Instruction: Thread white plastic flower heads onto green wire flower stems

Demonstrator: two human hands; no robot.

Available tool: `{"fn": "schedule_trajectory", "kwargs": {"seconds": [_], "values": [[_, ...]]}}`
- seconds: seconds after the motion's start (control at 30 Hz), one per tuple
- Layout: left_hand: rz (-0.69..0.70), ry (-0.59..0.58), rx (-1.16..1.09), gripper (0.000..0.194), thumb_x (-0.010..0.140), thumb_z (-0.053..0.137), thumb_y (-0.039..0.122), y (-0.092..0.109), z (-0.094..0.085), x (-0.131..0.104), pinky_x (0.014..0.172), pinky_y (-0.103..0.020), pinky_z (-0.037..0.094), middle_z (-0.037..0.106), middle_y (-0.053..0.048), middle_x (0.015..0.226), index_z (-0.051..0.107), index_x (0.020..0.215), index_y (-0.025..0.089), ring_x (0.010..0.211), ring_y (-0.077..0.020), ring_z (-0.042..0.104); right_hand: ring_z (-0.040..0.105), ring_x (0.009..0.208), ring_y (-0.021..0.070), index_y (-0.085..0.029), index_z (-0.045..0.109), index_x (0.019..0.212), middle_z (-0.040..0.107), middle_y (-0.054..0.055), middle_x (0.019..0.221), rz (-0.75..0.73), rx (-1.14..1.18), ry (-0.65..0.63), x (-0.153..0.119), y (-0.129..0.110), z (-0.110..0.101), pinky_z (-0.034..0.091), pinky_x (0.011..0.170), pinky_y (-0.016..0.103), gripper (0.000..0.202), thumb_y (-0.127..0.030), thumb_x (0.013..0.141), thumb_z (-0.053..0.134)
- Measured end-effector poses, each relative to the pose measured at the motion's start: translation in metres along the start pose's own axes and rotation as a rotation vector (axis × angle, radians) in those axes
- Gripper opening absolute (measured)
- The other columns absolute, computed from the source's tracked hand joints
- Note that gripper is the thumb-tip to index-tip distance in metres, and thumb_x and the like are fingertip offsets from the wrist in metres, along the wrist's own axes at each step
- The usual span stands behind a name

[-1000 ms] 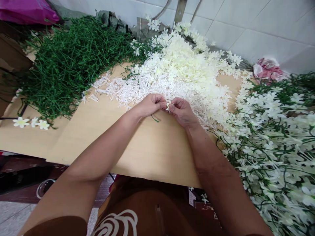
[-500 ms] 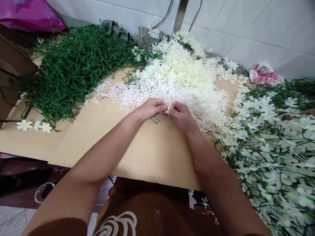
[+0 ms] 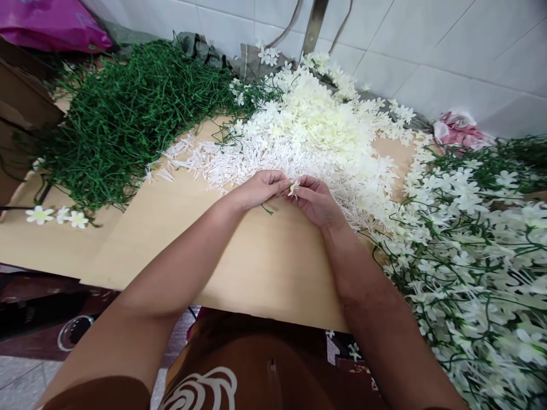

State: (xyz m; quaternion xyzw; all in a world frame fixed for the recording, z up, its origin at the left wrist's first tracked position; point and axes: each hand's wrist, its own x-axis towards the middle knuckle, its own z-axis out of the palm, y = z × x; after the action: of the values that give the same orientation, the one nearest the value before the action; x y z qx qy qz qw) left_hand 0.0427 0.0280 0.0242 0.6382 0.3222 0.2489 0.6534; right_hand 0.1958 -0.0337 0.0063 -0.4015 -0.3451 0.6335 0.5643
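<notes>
Both my hands meet over the front of the cardboard, fingertips close together. My left hand (image 3: pixel 265 189) is closed in a pinch on a thin green stem (image 3: pixel 267 210), whose end curls out below the fingers. At the tip of that stem sits a small white artificial flower (image 3: pixel 293 188), between the two hands. My right hand (image 3: pixel 315 199) is closed with thumb and forefinger at the flower. Just beyond the hands lie a heap of thin white stamen pieces (image 3: pixel 252 162) and a pile of loose cream-white petals (image 3: pixel 318 122).
Green plastic stems (image 3: pixel 141 114) are heaped at the left. Finished-looking white flowers on stems (image 3: pixel 474 256) are piled at the right. Several white flowers (image 3: pixel 57 216) lie at the left edge. Cardboard (image 3: pixel 273 267) covers the table up to a tiled wall (image 3: pixel 427 51). A purple bag (image 3: pixel 51 25) sits at back left.
The fingers of my right hand have shifted slightly at the flower, and more of the flower now shows. My left hand keeps its pinch on the stem.
</notes>
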Motion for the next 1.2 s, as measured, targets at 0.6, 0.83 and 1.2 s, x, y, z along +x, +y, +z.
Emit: {"fn": "schedule_trajectory", "kwargs": {"seconds": [0.6, 0.83, 1.2], "values": [[-0.006, 0.022, 0.135, 0.032, 0.08, 0.066, 0.03, 0.005, 0.002, 0.0, 0.05, -0.021, 0.029, 0.037, 0.006, 0.05, 0.049, 0.056, 0.017, 0.049, -0.0068, 0.031, 0.059, 0.055, 0.0083, -0.019, 0.058, 0.058, 0.063, -0.005, 0.056, -0.046, -0.087, 0.16, 0.007, 0.008, 0.007, 0.048, 0.064, 0.026, 0.029, -0.025, 0.049, 0.085], [0.034, -0.062, 0.139, 0.03, 0.079, 0.065, 0.031, -0.002, -0.005, 0.005, 0.053, -0.022, 0.028, 0.041, 0.005, 0.052, 0.052, 0.057, 0.016, 0.051, -0.0071, 0.033, 0.059, 0.053, 0.008, -0.018, 0.058, 0.054, 0.063, -0.006, 0.051, -0.019, -0.081, 0.188, 0.006, 0.005, 0.012, 0.046, 0.059, 0.024, 0.024, -0.02, 0.047, 0.081], [0.056, -0.08, 0.031, 0.051, 0.069, 0.068, 0.063, -0.01, -0.007, 0.002, 0.048, -0.022, 0.021, 0.038, 0.005, 0.054, 0.048, 0.061, 0.017, 0.049, -0.0064, 0.03, 0.064, 0.063, 0.0099, -0.018, 0.06, 0.062, 0.067, -0.002, 0.063, -0.006, 0.027, 0.085, 0.005, 0.004, 0.008, 0.055, 0.075, 0.03, 0.031, -0.031, 0.053, 0.086]]}}
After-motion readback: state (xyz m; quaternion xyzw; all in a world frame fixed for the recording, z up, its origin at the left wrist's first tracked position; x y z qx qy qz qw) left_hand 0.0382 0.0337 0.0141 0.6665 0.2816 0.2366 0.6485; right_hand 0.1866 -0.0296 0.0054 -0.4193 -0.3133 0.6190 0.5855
